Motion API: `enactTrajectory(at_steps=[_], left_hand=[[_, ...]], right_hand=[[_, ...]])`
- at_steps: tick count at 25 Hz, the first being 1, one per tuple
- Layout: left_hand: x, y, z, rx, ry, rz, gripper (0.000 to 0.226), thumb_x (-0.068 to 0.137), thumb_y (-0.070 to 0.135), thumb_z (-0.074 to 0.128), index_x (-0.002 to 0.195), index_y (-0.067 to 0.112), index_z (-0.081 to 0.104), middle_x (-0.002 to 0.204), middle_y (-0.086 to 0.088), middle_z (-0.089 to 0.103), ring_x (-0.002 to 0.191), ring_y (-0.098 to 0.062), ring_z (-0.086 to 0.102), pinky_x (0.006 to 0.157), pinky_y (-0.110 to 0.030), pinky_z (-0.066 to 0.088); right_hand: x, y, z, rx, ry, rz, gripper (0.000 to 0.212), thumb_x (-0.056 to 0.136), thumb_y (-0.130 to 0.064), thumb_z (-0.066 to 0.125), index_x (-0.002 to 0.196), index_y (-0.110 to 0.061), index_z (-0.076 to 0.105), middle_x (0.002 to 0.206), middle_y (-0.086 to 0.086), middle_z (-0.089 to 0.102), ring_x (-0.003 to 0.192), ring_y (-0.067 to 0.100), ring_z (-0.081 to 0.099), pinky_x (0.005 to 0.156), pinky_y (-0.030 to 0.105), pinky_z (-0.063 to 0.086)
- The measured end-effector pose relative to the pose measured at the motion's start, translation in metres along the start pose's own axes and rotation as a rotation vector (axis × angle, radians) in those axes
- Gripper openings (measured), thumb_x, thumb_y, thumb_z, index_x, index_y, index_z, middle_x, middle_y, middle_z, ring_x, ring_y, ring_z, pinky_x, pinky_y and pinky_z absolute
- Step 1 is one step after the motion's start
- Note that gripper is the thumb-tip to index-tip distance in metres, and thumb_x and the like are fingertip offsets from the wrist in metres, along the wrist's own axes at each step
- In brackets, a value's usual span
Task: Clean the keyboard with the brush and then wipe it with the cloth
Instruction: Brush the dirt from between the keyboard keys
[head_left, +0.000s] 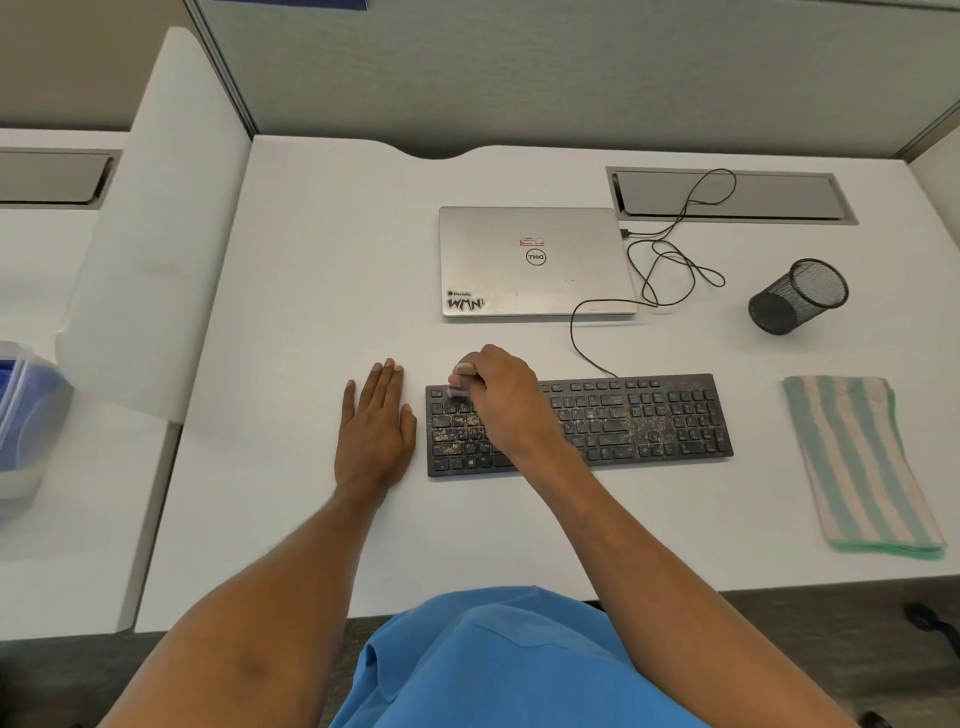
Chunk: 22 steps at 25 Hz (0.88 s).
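You're pinching small pale brush in right hand at dusty black keyboard's left end; dirty keys stretching rightward; left hand lying flat, fingers straight.

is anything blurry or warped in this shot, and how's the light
Head view: the small pale brush in the right hand looks motion-blurred over the left end of the dusty black keyboard; the wide-angle lens bows the edges of the white desk; lighting is soft and even, with faint shadows and no glare.
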<state>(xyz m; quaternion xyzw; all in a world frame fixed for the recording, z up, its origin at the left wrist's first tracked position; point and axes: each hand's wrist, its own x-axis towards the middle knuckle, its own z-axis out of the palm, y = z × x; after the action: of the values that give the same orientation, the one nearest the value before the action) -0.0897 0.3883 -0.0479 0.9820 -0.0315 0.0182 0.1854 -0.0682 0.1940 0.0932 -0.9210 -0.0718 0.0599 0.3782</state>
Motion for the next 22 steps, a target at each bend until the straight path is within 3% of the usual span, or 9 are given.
enactTrajectory(at_steps=[5, 8, 11, 12, 14, 16, 17, 20, 22], left_hand=[[0.000, 0.000, 0.000, 0.001, 0.003, 0.002, 0.064, 0.105, 0.032, 0.027, 0.165, 0.010, 0.032, 0.173, -0.004, 0.028, 0.162, -0.016, 0.018, 0.133, -0.046, 0.006], [0.000, -0.001, 0.001, 0.002, 0.008, 0.005, 0.064, 0.105, 0.031, 0.028, 0.165, 0.010, 0.033, 0.173, -0.004, 0.029, 0.162, -0.016, 0.019, 0.133, -0.046, 0.007], [0.000, -0.001, 0.001, 0.003, 0.007, 0.003, 0.064, 0.105, 0.032, 0.027, 0.165, 0.010, 0.033, 0.173, -0.004, 0.028, 0.162, -0.016, 0.019, 0.133, -0.046, 0.006], [0.000, -0.001, 0.001, 0.002, 0.008, 0.003, 0.064, 0.105, 0.032, 0.027, 0.165, 0.010, 0.033, 0.173, -0.004, 0.029, 0.162, -0.016, 0.019, 0.133, -0.046, 0.006], [0.000, 0.000, 0.001, 0.002, 0.008, 0.003, 0.064, 0.105, 0.032, 0.027, 0.165, 0.010, 0.033, 0.173, -0.004, 0.029, 0.162, -0.016, 0.020, 0.133, -0.046, 0.007], [0.000, 0.000, 0.001, 0.007, 0.005, 0.002, 0.064, 0.105, 0.032, 0.027, 0.165, 0.010, 0.032, 0.173, -0.004, 0.028, 0.162, -0.016, 0.019, 0.133, -0.046, 0.006], [0.000, -0.001, 0.001, 0.009, 0.005, 0.002, 0.064, 0.105, 0.032, 0.027, 0.165, 0.010, 0.032, 0.173, -0.004, 0.028, 0.162, -0.016, 0.018, 0.133, -0.046, 0.006], [-0.001, -0.001, 0.000, 0.007, 0.003, 0.001, 0.064, 0.105, 0.032, 0.027, 0.165, 0.010, 0.032, 0.173, -0.004, 0.028, 0.162, -0.016, 0.019, 0.133, -0.046, 0.006], [0.000, 0.000, 0.000, 0.002, 0.002, 0.001, 0.064, 0.105, 0.032, 0.027, 0.165, 0.010, 0.032, 0.173, -0.004, 0.028, 0.162, -0.016, 0.018, 0.133, -0.045, 0.005]], right_hand=[[-0.001, -0.006, 0.005, 0.007, -0.040, -0.028, 0.013, 0.096, -0.016, 0.063, 0.095, -0.008, 0.073, 0.092, 0.003, 0.066, 0.089, 0.019, 0.064, 0.084, 0.040, 0.052], [-0.004, -0.001, 0.002, -0.067, -0.029, 0.006, 0.015, 0.098, -0.016, 0.060, 0.094, -0.008, 0.072, 0.093, 0.001, 0.065, 0.086, 0.007, 0.060, 0.085, 0.037, 0.052], [-0.004, 0.005, -0.003, -0.145, 0.026, 0.033, 0.015, 0.100, -0.014, 0.057, 0.097, -0.009, 0.071, 0.097, 0.000, 0.065, 0.094, 0.011, 0.067, 0.085, 0.035, 0.056], [-0.003, 0.005, -0.005, -0.112, 0.044, 0.042, 0.015, 0.100, -0.013, 0.057, 0.097, -0.008, 0.071, 0.097, 0.000, 0.065, 0.093, 0.009, 0.068, 0.085, 0.031, 0.057], [-0.003, 0.000, -0.010, -0.033, 0.064, 0.057, 0.015, 0.099, -0.011, 0.058, 0.097, -0.007, 0.072, 0.095, -0.003, 0.064, 0.081, -0.003, 0.062, 0.080, 0.009, 0.048], [-0.003, -0.008, -0.011, 0.000, 0.057, 0.039, 0.014, 0.098, -0.011, 0.060, 0.095, -0.006, 0.073, 0.093, -0.002, 0.064, 0.073, -0.006, 0.057, 0.072, 0.001, 0.040], [-0.002, -0.009, -0.008, 0.001, 0.037, 0.024, 0.014, 0.098, -0.012, 0.061, 0.095, -0.006, 0.073, 0.092, 0.000, 0.065, 0.074, -0.003, 0.058, 0.073, 0.004, 0.041], [-0.002, -0.008, -0.001, -0.060, -0.019, -0.006, 0.014, 0.097, -0.015, 0.062, 0.093, -0.008, 0.073, 0.092, 0.000, 0.066, 0.086, 0.010, 0.064, 0.083, 0.028, 0.051], [-0.002, -0.001, -0.002, -0.087, -0.027, 0.022, 0.015, 0.098, -0.015, 0.060, 0.094, -0.009, 0.072, 0.091, -0.004, 0.064, 0.084, 0.005, 0.060, 0.084, 0.028, 0.051]])
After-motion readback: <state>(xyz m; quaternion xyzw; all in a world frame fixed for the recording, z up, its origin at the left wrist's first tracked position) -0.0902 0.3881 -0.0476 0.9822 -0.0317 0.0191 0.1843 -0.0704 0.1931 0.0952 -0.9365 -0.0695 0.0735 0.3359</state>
